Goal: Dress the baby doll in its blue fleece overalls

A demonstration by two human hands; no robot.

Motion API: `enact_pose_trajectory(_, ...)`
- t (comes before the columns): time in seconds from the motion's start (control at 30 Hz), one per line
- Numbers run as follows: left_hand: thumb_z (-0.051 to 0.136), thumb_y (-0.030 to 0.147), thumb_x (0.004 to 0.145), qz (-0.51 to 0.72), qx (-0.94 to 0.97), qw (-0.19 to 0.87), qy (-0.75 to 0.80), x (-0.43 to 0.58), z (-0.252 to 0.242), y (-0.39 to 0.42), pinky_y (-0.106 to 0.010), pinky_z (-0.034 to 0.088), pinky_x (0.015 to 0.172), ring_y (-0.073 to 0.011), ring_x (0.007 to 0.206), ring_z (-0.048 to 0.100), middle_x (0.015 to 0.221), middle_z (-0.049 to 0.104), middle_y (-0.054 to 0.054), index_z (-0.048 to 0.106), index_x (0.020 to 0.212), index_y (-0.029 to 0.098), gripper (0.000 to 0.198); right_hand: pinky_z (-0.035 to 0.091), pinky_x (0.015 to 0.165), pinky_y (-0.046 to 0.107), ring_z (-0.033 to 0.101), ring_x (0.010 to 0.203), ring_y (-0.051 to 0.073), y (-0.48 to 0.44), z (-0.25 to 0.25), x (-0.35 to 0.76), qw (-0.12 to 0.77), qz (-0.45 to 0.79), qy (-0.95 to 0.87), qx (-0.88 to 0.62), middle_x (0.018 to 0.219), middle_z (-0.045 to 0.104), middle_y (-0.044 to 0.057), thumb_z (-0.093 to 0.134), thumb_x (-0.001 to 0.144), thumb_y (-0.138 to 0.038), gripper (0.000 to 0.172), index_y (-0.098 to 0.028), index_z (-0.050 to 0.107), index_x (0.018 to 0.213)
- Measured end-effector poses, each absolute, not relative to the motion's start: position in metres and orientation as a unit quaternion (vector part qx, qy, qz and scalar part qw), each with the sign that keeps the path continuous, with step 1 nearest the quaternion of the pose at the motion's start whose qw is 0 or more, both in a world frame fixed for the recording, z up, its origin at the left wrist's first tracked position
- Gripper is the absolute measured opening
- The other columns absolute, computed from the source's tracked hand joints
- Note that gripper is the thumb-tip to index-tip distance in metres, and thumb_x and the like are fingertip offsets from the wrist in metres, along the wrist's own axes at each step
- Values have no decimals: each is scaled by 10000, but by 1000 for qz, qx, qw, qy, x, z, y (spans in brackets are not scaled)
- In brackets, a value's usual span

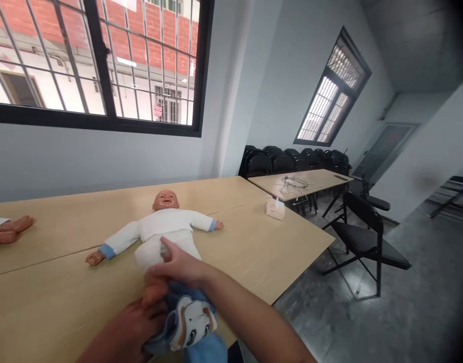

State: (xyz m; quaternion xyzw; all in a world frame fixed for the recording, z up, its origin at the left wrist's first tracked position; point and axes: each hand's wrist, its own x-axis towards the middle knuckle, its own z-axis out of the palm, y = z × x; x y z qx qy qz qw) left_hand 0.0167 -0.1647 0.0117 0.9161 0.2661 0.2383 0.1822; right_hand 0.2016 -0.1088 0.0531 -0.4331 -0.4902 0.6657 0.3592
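A baby doll (167, 222) in a white long-sleeved top with blue cuffs lies on its back on the table, head towards the wall and arms spread. My right hand (178, 264) is closed around the doll's lower leg, the index finger stretched along the white cloth over its thigh. Just below, my left hand (131, 325) is closed on the bunched blue pants (201, 327), which carry a cartoon face patch. The pants are gathered near the doll's foot. Its other leg is hidden, and the fingertips of my left hand are partly blurred.
Another doll's legs (14, 229) show at the left edge of the wooden table (246, 252). A tissue box (275, 208) stands near the right side. Tangled cables (295, 182) lie on a farther table, and a black folding chair (363, 237) stands at right.
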Motion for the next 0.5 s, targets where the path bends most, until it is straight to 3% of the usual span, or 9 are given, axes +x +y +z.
enact_pose_trajectory(0.1,680,227,775,269,913,165,257,0,-4,-148,-378,662,823,-291,922,774,1034,812,4,775,1065,441,373,546,812,307,686,1019,237,-100,46,206,334,676,-516,-405,1169,688,81,949,627,-516,1302,-225,210,1659)
enact_pose_trajectory(0.2,757,290,745,370,864,146,309,-17,-21,-137,-368,670,783,-302,918,780,1066,810,-25,763,1114,390,383,542,813,314,689,962,224,-88,46,207,356,679,-517,-381,1094,693,54,922,657,-553,1260,-225,224,1653)
enact_pose_trajectory(0.37,765,308,769,544,722,191,382,-20,-14,-140,-321,661,690,-263,874,773,1037,772,-32,600,1101,300,371,531,881,335,650,1039,225,-78,52,200,406,624,-551,-377,1199,660,67,901,712,-464,1161,-250,243,1644)
enact_pose_trajectory(0.5,750,308,777,610,653,166,416,-15,-3,-135,-367,648,738,-247,892,725,1016,689,-36,525,1032,281,340,539,847,333,655,986,204,-87,42,195,437,641,-536,-333,1257,644,71,869,745,-412,1139,-284,184,1646)
